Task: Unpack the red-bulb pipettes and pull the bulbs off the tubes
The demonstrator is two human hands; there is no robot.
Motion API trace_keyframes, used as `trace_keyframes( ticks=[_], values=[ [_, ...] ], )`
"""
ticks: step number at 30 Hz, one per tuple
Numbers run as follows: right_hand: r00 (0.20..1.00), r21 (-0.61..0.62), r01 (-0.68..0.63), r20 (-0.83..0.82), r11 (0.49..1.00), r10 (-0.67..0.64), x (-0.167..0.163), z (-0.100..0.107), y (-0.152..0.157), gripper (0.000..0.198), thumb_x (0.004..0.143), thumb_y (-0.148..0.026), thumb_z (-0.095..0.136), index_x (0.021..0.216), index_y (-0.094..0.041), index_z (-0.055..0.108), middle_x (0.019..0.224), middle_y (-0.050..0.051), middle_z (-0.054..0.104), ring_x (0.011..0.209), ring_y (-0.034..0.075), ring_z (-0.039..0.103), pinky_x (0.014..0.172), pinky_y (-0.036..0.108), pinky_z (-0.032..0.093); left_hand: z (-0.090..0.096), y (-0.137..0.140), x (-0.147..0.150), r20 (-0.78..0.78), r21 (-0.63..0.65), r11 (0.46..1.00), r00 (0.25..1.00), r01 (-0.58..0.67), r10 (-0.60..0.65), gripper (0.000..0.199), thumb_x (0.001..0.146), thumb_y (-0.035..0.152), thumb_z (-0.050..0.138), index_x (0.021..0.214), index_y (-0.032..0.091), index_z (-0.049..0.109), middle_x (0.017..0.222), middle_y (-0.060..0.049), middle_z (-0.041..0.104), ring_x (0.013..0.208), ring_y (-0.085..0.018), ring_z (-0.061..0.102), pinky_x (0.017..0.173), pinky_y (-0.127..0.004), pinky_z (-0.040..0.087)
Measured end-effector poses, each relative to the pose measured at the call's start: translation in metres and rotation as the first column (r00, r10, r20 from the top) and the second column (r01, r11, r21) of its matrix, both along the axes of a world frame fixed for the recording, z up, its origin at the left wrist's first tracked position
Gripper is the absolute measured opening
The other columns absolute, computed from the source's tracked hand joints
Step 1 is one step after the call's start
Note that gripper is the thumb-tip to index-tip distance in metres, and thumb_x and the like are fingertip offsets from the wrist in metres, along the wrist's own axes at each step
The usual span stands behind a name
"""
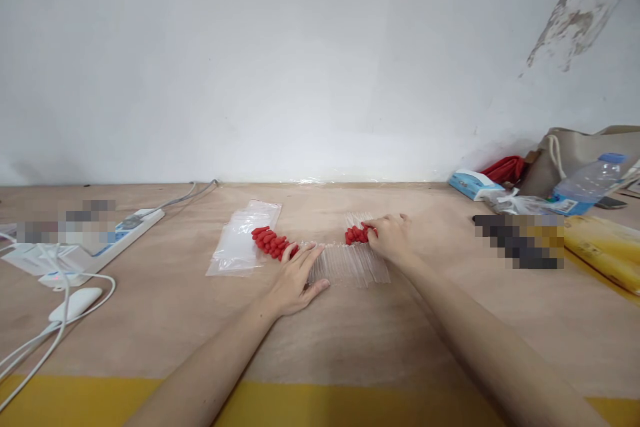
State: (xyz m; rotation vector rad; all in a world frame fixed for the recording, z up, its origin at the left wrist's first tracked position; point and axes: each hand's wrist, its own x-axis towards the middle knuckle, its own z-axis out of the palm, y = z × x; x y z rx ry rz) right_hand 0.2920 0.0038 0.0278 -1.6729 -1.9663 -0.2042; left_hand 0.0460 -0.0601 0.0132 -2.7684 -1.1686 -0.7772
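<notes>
A row of thin clear plastic strips or sticks [345, 265] lies on the wooden table. Small red rounded pieces form one overlapping row [270, 242] at its left and a smaller cluster [356, 233] on its right part. My left hand [296, 283] rests palm down over the strips' left end, fingers stretched and thumb apart, its fingertips by the red row. At the right cluster, my right hand [393, 237] has its index finger and thumb closed around a red piece. The other fingers are raised. Flat clear plastic bags [237, 247] lie left of the red row.
On the left are a white power strip [127, 233], a white mouse-like device [75, 304] and loose cables. To the right stand a blue tissue pack [475, 185], a plastic bottle [585, 183], a beige bag [575, 147] and a yellow package [600, 247]. A white wall rises behind.
</notes>
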Motion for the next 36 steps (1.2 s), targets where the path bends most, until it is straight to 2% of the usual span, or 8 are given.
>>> trace_keyframes(
  ticks=[4, 7, 13, 17, 24, 28, 31, 36],
  values=[
    [0.958, 0.033, 0.046, -0.285, 0.998, -0.035, 0.009, 0.003, -0.005, 0.027, 0.076, -0.023, 0.044, 0.089, -0.028, 0.067, 0.087, 0.002, 0.068, 0.092, 0.021, 0.055, 0.092, 0.048, 0.021, -0.002, 0.002, 0.0, 0.001, 0.022, 1.0, 1.0, -0.018, 0.018, 0.054, 0.085, 0.038, 0.045, 0.132, 0.014, 0.03, 0.126, -0.014, 0.047, 0.122, -0.025, 0.036, 0.102, -0.046, 0.019],
    [0.911, 0.112, -0.049, -0.403, 0.993, 0.09, 0.013, 0.004, -0.021, 0.024, 0.078, -0.03, 0.047, 0.092, -0.028, 0.066, 0.089, 0.001, 0.068, 0.088, 0.02, 0.056, 0.091, 0.043, 0.026, -0.003, 0.004, 0.001, 0.03, 0.091, 0.994, 0.998, -0.058, 0.055, 0.05, 0.086, 0.032, 0.043, 0.132, 0.016, 0.031, 0.129, -0.014, 0.044, 0.122, -0.024, 0.035, 0.101, -0.045, 0.022],
    [0.874, 0.237, -0.406, -0.182, 0.883, 0.45, 0.005, -0.011, -0.074, 0.024, 0.081, -0.022, 0.048, 0.096, -0.032, 0.064, 0.083, -0.001, 0.066, 0.083, 0.015, 0.056, 0.095, 0.042, 0.022, -0.003, 0.002, 0.009, 0.053, 0.273, 0.957, 0.995, -0.099, 0.088, 0.042, 0.087, 0.023, 0.041, 0.129, 0.022, 0.039, 0.135, -0.013, 0.037, 0.124, -0.025, 0.033, 0.099, -0.046, 0.023],
    [0.828, 0.264, -0.511, -0.106, 0.818, 0.551, -0.002, -0.028, -0.087, 0.026, 0.081, -0.017, 0.048, 0.091, -0.034, 0.065, 0.075, -0.003, 0.066, 0.085, 0.015, 0.055, 0.097, 0.046, 0.016, -0.005, -0.002, 0.014, 0.038, 0.292, 0.956, 0.999, 0.018, -0.03, 0.029, 0.086, 0.023, 0.047, 0.113, 0.025, 0.054, 0.112, -0.006, 0.059, 0.111, -0.022, 0.046, 0.099, -0.047, 0.02],
    [0.814, 0.208, -0.526, -0.16, 0.825, 0.559, -0.002, -0.023, -0.088, 0.026, 0.078, -0.02, 0.05, 0.097, -0.032, 0.062, 0.085, -0.003, 0.067, 0.09, 0.017, 0.053, 0.094, 0.045, 0.017, -0.009, -0.005, 0.019, 0.062, 0.302, 0.95, 0.993, 0.074, -0.098, 0.012, 0.084, 0.024, 0.051, 0.087, 0.022, 0.063, 0.069, 0.001, 0.062, 0.076, -0.014, 0.054, 0.094, -0.042, 0.023],
    [0.846, 0.257, -0.497, -0.07, 0.829, 0.529, -0.01, -0.025, -0.09, 0.022, 0.074, -0.03, 0.059, 0.096, -0.029, 0.063, 0.085, -0.001, 0.066, 0.084, 0.017, 0.053, 0.095, 0.044, 0.016, -0.009, -0.006, 0.021, 0.026, 0.355, 0.932, 0.996, 0.075, -0.089, 0.011, 0.084, 0.024, 0.052, 0.087, 0.021, 0.062, 0.065, 0.002, 0.06, 0.071, -0.013, 0.052, 0.093, -0.043, 0.024],
    [0.879, 0.347, -0.441, -0.021, 0.828, 0.477, -0.017, -0.034, -0.088, 0.011, 0.079, -0.028, 0.057, 0.086, -0.028, 0.065, 0.069, -0.003, 0.064, 0.072, 0.012, 0.052, 0.095, 0.042, 0.018, -0.008, -0.007, 0.022, 0.004, 0.375, 0.924, 0.997, 0.075, -0.082, 0.011, 0.084, 0.022, 0.051, 0.083, 0.021, 0.062, 0.064, 0.002, 0.059, 0.071, -0.013, 0.051, 0.093, -0.043, 0.023],
    [0.892, 0.355, -0.428, 0.021, 0.831, 0.451, -0.019, -0.038, -0.089, 0.01, 0.081, -0.026, 0.056, 0.079, -0.025, 0.065, 0.06, -0.003, 0.06, 0.066, 0.011, 0.049, 0.093, 0.04, 0.02, -0.006, -0.009, 0.023, -0.018, 0.378, 0.923, 0.997, 0.077, -0.076, 0.011, 0.083, 0.02, 0.051, 0.08, 0.02, 0.062, 0.062, 0.002, 0.059, 0.071, -0.013, 0.05, 0.088, -0.042, 0.025]
  ],
)
